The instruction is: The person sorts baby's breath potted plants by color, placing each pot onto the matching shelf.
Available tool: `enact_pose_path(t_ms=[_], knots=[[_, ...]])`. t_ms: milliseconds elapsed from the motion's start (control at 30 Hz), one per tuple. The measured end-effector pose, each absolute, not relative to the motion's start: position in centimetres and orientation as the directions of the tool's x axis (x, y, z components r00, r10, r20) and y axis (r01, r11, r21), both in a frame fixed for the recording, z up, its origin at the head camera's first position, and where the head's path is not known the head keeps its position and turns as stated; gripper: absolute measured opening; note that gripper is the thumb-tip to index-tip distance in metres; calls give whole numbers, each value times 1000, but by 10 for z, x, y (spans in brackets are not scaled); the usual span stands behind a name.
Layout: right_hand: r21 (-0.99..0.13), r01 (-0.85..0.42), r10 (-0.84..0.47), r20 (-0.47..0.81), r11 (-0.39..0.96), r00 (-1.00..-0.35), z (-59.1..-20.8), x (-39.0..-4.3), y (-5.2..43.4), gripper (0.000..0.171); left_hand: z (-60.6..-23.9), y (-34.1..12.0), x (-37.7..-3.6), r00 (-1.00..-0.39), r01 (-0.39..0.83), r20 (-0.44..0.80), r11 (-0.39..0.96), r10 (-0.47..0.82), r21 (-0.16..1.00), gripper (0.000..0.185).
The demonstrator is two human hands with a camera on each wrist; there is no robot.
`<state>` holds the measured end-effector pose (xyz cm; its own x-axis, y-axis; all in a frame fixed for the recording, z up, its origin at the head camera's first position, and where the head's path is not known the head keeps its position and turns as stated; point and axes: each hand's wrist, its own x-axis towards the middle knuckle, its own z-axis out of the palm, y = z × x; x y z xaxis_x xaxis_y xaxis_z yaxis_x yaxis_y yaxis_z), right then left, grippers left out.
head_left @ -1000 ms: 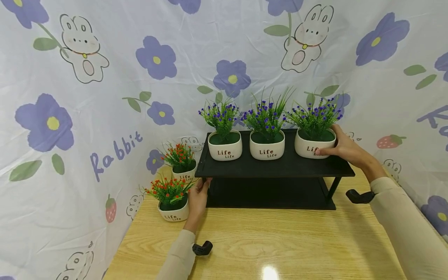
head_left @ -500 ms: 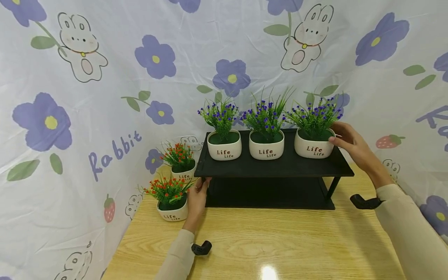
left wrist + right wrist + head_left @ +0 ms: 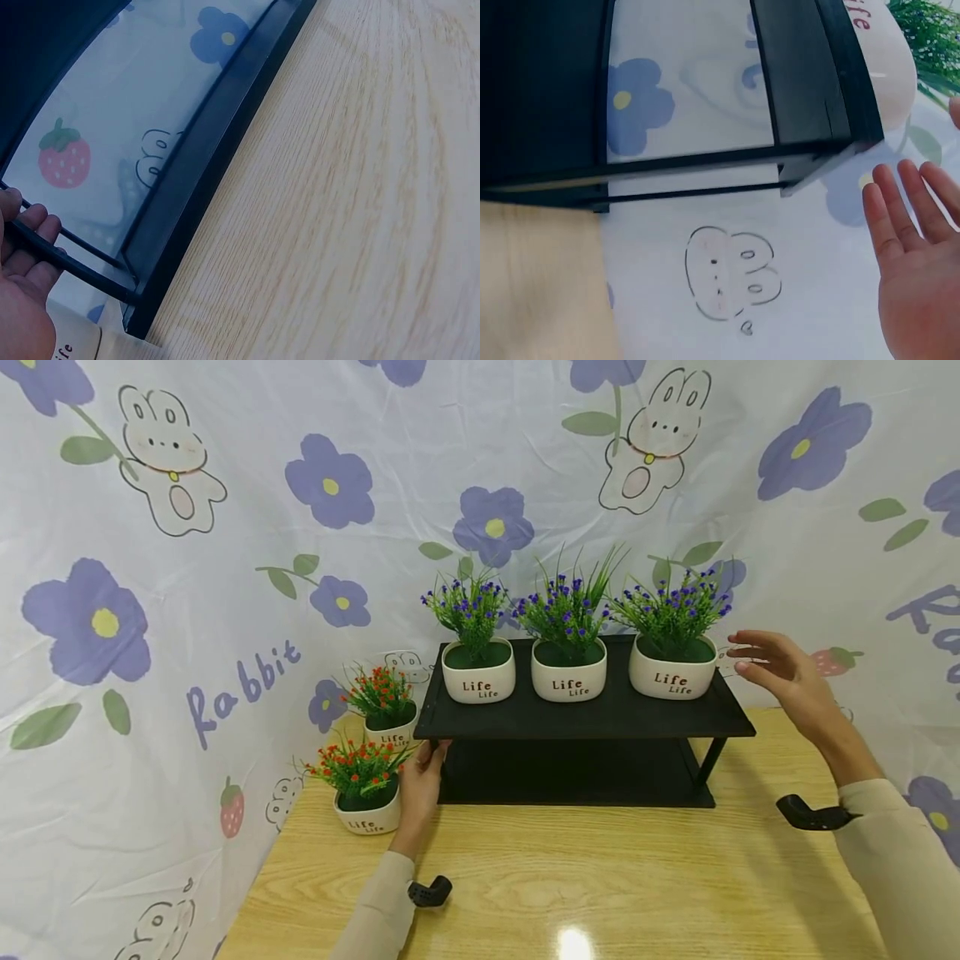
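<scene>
Flower-print cloth backs a wooden table [image 3: 600, 877]. Left hand [image 3: 420, 781] grips the black shelf [image 3: 585, 718] at its left leg, apparently steadying it. Right hand [image 3: 787, 681] hovers open, empty, just right of the shelf's rightmost purple-flowered pot [image 3: 672, 668].

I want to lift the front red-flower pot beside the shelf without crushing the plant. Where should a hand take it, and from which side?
Grip the white bowl of the front red-flower pot low on its side walls, coming from the front. The sprigs spread wide over its rim, and the left hand and black shelf crowd its right.
</scene>
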<state>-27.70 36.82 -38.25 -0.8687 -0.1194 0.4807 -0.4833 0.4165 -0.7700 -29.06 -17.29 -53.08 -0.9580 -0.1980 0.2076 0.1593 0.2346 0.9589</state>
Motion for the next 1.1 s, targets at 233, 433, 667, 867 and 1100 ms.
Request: enact_pose_path(t_ms=[233,433,667,867,1100], knots=[[-771,-457,-25,499,444,-866,-399,-264,381,35,-531,-175,-290,-959,155,203,234,-199,960,30],[-762,-482,15,541,432,-841,-418,-257,386,33,-531,-175,-290,-959,148,201,248,-201,957,30],[-805,-401,18,453,438,-891,-440,-249,381,43,-530,-174,-290,-955,158,212,252,-206,955,28],[-800,-349,48,423,488,-905,-463,-240,372,46,-530,-173,-289,-956,151,207,258,-206,954,28],[-844,-239,94,321,481,-943,-486,-232,359,51,-530,-173,-289,-957,144,199,252,-210,957,29]])
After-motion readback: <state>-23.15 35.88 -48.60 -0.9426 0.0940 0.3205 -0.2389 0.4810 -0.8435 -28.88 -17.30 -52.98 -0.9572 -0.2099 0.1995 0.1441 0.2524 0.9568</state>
